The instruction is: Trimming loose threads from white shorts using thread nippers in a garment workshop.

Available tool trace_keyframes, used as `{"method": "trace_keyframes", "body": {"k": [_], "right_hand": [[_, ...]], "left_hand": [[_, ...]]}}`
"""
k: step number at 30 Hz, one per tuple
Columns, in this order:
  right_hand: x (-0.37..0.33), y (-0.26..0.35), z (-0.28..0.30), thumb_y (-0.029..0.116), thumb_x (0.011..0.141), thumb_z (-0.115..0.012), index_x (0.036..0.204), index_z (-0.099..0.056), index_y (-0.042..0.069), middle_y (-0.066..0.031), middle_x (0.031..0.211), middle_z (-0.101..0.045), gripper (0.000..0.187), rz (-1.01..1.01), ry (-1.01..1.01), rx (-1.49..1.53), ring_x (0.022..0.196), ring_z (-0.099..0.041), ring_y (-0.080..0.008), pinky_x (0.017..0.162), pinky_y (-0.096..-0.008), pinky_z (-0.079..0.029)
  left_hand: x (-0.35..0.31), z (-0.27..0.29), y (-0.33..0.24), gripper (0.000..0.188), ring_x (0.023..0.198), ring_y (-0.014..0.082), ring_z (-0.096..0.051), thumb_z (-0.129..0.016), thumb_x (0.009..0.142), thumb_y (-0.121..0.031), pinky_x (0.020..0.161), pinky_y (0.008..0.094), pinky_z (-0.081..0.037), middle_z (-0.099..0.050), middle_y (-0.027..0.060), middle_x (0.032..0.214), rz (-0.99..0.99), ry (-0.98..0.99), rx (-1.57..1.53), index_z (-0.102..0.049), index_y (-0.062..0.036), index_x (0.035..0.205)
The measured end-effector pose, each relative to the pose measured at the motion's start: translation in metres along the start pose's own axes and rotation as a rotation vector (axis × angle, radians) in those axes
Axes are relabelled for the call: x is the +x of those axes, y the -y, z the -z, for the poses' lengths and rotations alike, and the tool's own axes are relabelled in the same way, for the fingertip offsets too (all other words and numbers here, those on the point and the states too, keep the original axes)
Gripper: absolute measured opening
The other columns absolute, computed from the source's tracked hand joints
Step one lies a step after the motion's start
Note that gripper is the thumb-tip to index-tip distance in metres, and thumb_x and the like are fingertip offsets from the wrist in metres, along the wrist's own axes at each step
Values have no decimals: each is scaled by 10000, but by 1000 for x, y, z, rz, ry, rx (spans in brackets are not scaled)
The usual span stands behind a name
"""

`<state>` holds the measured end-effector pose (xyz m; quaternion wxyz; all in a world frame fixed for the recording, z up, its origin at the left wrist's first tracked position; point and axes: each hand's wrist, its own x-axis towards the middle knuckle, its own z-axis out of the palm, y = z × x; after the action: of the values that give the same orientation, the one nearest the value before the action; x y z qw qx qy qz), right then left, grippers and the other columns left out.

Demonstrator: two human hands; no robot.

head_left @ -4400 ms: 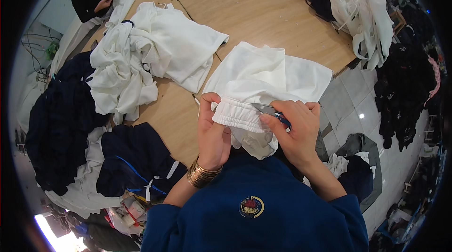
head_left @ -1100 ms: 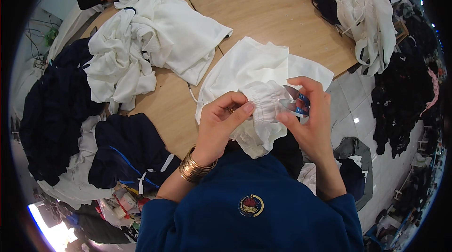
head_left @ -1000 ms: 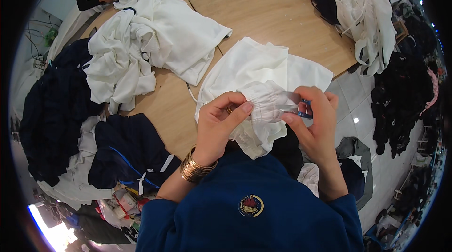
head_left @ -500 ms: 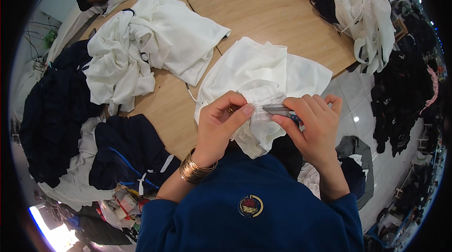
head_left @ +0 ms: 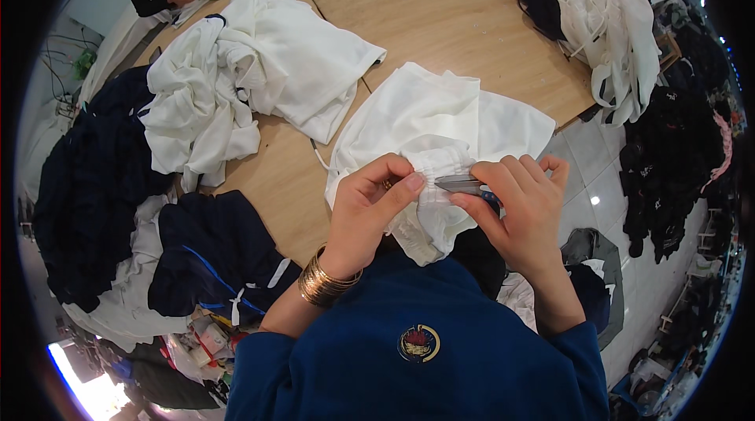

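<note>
We see a white fabric garment [head_left: 421,102] spread on a pale, wood-grained table [head_left: 448,12], its gathered elastic waistband [head_left: 444,160] drawn toward the person. The left hand [head_left: 362,213] pinches the waistband at its left side, its fingers [head_left: 384,168] closed on the cloth between thumb and forefinger; we judge that this grip steadies the gathers beside the blades. The right hand [head_left: 521,216] holds small grey metal snips with blue handles [head_left: 462,184], thumb and forefinger closed on opposite sides and the other fingers raised, which probably leaves the blades clear to work. We note the tip pointing left over the gathers; whether it touches the cloth, we cannot tell from above. A crumpled heap of white garments [head_left: 287,63] lies farther left, apart from the held piece, presumably so that the two do not tangle.
</note>
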<state>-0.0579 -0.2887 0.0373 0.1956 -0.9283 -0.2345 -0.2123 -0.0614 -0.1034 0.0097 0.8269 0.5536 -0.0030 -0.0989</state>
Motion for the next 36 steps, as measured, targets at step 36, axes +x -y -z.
{"method": "trace_keyframes", "body": {"k": [36], "right_hand": [[1,13,-34,230,926,-537,753,-592,30,80,605,-460,270,-866,-33,1331,555,-346,4,486,-189,-262]], "left_hand": [[5,10,6,202,775,81,-542,-679,785,-90,736,236,-448,-633,24,851,-5,48,332,-627,-21,967]]}}
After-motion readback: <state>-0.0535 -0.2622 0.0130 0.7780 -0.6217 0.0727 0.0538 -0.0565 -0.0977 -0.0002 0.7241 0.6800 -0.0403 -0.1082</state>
